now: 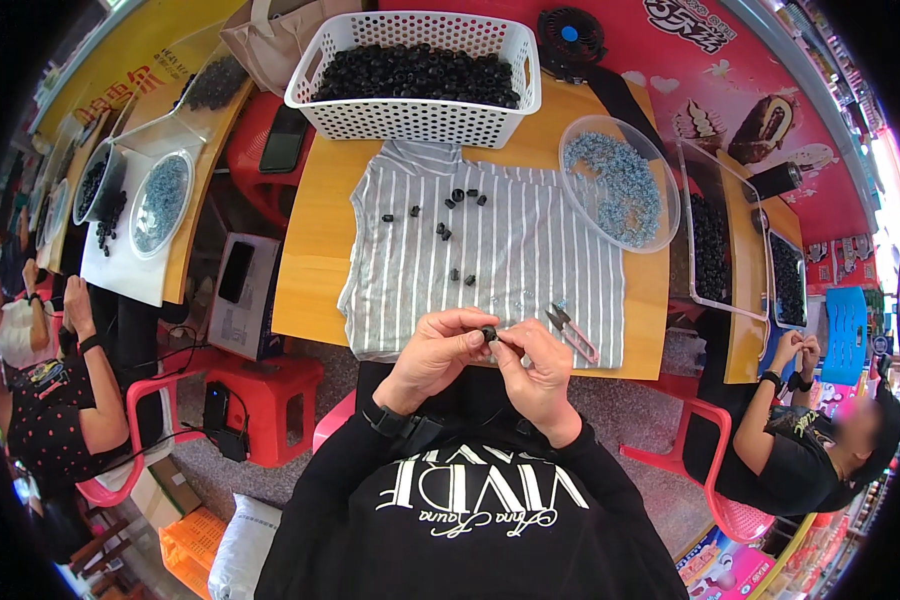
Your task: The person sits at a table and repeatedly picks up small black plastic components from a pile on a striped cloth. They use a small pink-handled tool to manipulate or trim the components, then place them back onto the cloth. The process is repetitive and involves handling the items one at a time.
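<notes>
Hundreds of small black, stubby cylindrical pieces (410,78) fill a white, perforated plastic basket (415,122) toward the back left of a yellowish wooden bench (310,260). Just in front, a handful of loose black pieces (458,195) lies scattered across a grey cloth with white stripes (530,230). Over the cloth's near edge, a bare left hand (442,352) closes its grip narrowly, thumb and fingertips pressed to one small, dark, rounded piece (489,334), held raised between the two hands. By its look, that piece is light and stiff, likely moulded plastic or rubber, not easily crushed but small and smooth enough to slip; its sides seem the surest place for a fingertip hold. From the other flank, a bare right hand (537,372) meets it, its grip equally narrow, thumb and forefinger pinching the right side; any finer part under those fingertips is too small to tell. Farther right, small snips with dark blades and pinkish-red handles (562,318) rest on the cloth, and beyond them a round, clear plastic tub (672,205) holds many tiny pale-blue pieces (610,185).
</notes>
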{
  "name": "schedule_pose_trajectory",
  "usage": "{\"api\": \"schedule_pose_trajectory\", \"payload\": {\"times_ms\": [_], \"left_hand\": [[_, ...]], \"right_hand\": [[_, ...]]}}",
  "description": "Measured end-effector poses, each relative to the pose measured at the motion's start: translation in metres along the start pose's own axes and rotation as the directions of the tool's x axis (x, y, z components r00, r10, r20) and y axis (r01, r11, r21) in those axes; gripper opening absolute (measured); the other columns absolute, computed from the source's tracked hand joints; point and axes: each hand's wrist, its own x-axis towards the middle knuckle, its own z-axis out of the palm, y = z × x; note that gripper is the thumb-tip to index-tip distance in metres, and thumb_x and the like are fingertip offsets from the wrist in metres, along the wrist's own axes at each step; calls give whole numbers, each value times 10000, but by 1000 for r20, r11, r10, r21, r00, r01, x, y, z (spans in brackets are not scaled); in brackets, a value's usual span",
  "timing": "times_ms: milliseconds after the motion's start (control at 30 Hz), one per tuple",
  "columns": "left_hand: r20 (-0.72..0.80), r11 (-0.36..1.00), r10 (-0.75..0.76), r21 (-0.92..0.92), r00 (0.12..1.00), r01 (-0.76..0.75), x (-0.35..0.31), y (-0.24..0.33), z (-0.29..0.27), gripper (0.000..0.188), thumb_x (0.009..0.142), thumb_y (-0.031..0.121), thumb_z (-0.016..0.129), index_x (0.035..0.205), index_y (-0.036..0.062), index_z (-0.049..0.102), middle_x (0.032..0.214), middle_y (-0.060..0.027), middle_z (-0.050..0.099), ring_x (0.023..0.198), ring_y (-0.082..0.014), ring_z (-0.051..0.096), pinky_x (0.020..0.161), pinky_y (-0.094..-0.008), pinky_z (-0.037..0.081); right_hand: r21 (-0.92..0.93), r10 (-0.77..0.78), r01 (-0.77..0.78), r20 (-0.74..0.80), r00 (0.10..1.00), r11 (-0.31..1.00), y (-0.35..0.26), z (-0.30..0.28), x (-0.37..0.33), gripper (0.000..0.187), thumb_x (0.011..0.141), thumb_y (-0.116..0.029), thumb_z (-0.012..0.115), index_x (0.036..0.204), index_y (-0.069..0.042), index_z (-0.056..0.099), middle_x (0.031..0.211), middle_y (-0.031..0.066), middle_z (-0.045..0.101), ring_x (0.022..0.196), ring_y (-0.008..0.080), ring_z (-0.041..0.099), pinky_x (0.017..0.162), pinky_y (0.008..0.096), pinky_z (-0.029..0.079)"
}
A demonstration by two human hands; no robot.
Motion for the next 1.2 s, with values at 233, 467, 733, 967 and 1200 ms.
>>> {"api": "schedule_pose_trajectory", "payload": {"times_ms": [233, 467, 733, 967, 1200], "left_hand": [[-32, 999, 31, 42, 999, -30, -1, -4, 0, 236, 957, 19, 652, 1184, -39, 676, 1091, -81, 622, 921, -177, 680, 810, -289, 582], [-10, 999, 9, 45, 1000, -8, -2, -1, -2, 221, 957, 37, 662, 1164, -36, 688, 1074, -91, 628, 899, -178, 674, 782, -286, 577], [60, 997, -75, -7, 995, 76, -2, 7, -4, 215, 943, 68, 693, 1144, -3, 715, 1100, -118, 642, 841, -161, 634, 687, -258, 522], [91, 994, -105, 32, 990, 103, -2, 8, -9, 196, 929, 69, 706, 1108, -9, 726, 1059, -124, 655, 814, -161, 631, 658, -243, 511], [84, 989, -149, 3, 985, 149, -4, 9, -10, 204, 936, 74, 701, 1112, -28, 713, 1046, -112, 661, 780, -143, 649, 655, -236, 531]], "right_hand": [[-97, 2, -1, 9, 1000, 995, -4, 1, -2, 128, 815, 124, 684, 903, 36, 655, 762, 115, 603, 623, 197, 618, 547, 293, 483], [-76, -80, 84, 63, 995, 994, -2, -1, 2, 139, 805, 110, 716, 899, 29, 653, 758, 117, 606, 645, 221, 645, 555, 310, 496], [86, -34, 20, 168, 985, 996, 6, -8, 9, 213, 761, 42, 813, 912, 11, 666, 785, 71, 611, 658, 160, 630, 573, 273, 504], [123, 36, -82, 333, 942, 989, 4, -19, 19, 332, 726, 1, 845, 1035, -27, 728, 782, 62, 620, 656, 148, 621, 580, 270, 494], [131, 7, -67, 412, 911, 989, 2, -23, 28, 346, 723, 24, 823, 1054, -16, 729, 746, 82, 627, 638, 182, 620, 579, 298, 486]]}}
